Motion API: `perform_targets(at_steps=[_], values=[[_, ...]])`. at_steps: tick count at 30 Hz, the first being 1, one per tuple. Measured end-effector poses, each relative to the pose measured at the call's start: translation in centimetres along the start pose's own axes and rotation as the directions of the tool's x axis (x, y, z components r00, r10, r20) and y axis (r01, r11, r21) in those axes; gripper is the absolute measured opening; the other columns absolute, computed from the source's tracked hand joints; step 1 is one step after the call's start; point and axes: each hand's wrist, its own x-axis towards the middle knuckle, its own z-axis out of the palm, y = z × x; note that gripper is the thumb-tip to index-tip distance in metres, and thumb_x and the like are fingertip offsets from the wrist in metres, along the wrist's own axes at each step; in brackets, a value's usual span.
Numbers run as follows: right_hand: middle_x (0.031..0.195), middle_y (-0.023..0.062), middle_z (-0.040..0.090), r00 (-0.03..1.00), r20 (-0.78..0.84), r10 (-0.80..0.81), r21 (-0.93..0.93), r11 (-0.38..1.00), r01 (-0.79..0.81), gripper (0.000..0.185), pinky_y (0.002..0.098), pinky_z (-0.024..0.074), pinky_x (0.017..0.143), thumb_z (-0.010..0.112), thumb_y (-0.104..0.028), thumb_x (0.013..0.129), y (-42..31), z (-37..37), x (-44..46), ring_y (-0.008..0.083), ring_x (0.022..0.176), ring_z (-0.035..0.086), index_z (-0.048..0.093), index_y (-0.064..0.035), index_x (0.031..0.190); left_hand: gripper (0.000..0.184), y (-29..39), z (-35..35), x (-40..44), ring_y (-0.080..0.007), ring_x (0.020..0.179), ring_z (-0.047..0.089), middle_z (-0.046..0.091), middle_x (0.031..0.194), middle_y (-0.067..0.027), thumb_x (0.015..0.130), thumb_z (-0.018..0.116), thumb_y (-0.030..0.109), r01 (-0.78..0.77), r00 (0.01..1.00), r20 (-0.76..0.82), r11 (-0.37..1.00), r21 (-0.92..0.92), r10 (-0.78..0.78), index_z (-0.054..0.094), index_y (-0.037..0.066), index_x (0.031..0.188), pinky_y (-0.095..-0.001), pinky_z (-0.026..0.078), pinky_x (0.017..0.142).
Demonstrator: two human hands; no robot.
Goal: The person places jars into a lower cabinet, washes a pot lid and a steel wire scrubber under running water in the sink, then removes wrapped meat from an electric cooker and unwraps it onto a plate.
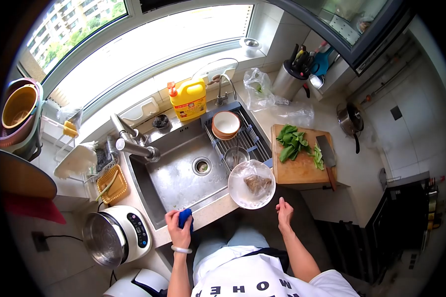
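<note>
My left hand (177,227) is closed around a blue cloth (185,218) at the front edge of the sink. My right hand (285,213) is held in the air to the right of the plate and below the cutting board, fingers curled in and thumb up; no object shows in it. Nearest to it is a white plate (238,190) at the counter's front edge, by the sink corner. On that plate lies a clear plastic bag with a brown lump of food (256,184) inside. Neither hand touches the plate.
A steel sink (178,188) holds a drying rack with stacked bowls (226,123). Right of it, a cutting board (295,171) bears leafy greens (290,143) and a cleaver (326,151). A yellow detergent jug (189,101) stands behind; an electric cooker (129,232) is at left.
</note>
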Motion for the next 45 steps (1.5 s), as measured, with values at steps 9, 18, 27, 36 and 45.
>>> perform_targets(at_steps=[9, 18, 27, 36, 45], values=[[0.073, -0.0024, 0.061, 0.817, 0.500, 0.288, -0.065, 0.953, -0.296, 0.021, 0.0222, 0.0398, 0.055, 0.070, -0.029, 0.079, 0.1, 0.9, -0.5, 0.0069, 0.064, 0.052, 0.067, -0.0085, 0.082, 0.036, -6.1, 8.2, -3.9, -0.0307, 0.101, 0.044, 0.049, 0.104, -0.0104, 0.067, 0.073, 0.013, -0.050, 0.992, 0.127, 0.923, 0.381, 0.001, 0.066, 0.015, 0.101, -0.0420, 0.034, 0.089], [0.067, -0.0005, 0.061, 0.791, 0.469, 0.392, -0.072, 0.910, -0.408, 0.018, 0.0219, 0.0386, 0.050, 0.073, -0.026, 0.074, -0.2, 2.0, -0.1, 0.0076, 0.057, 0.053, 0.067, -0.0085, 0.072, 0.049, -6.4, 9.2, -3.7, -0.0311, 0.105, 0.042, 0.047, 0.106, -0.0104, 0.058, 0.069, 0.003, -0.007, 0.991, 0.123, 0.924, 0.382, -0.043, 0.063, 0.018, 0.104, -0.0428, 0.031, 0.092], [0.062, -0.0006, 0.057, 0.768, 0.409, 0.492, -0.081, 0.858, -0.507, 0.015, 0.0225, 0.0383, 0.046, 0.070, -0.021, 0.072, -1.5, 1.8, -0.5, 0.0081, 0.053, 0.052, 0.062, -0.0086, 0.066, 0.032, -4.5, 10.0, -3.8, -0.0286, 0.100, 0.048, 0.054, 0.104, -0.0066, 0.069, 0.070, 0.013, -0.148, 0.981, 0.174, 0.922, 0.358, 0.090, 0.064, 0.014, 0.100, -0.0415, 0.033, 0.089], [0.072, -0.0005, 0.059, 0.795, 0.482, 0.368, 0.023, 0.902, -0.431, 0.015, 0.0230, 0.0417, 0.053, 0.066, -0.023, 0.078, -2.2, -0.5, -0.4, 0.0091, 0.059, 0.053, 0.061, -0.0101, 0.083, 0.042, 0.3, 13.0, -3.3, -0.0311, 0.107, 0.044, 0.049, 0.110, -0.0109, 0.067, 0.070, 0.010, -0.152, 0.982, 0.169, 0.901, 0.407, 0.089, 0.059, 0.012, 0.107, -0.0426, 0.031, 0.092], [0.070, -0.0007, 0.059, 0.853, 0.405, 0.329, 0.051, 0.923, -0.381, 0.016, 0.0222, 0.0402, 0.050, 0.064, -0.024, 0.081, -1.8, 1.4, 2.2, 0.0079, 0.058, 0.052, 0.060, -0.0090, 0.083, 0.022, -1.6, 19.4, -6.6, -0.0075, 0.058, 0.056, 0.063, 0.075, -0.0013, 0.091, 0.059, 0.023, 0.859, 0.465, 0.625, 0.489, -0.149, -0.627, 0.064, 0.008, 0.106, -0.0228, 0.043, 0.041]])
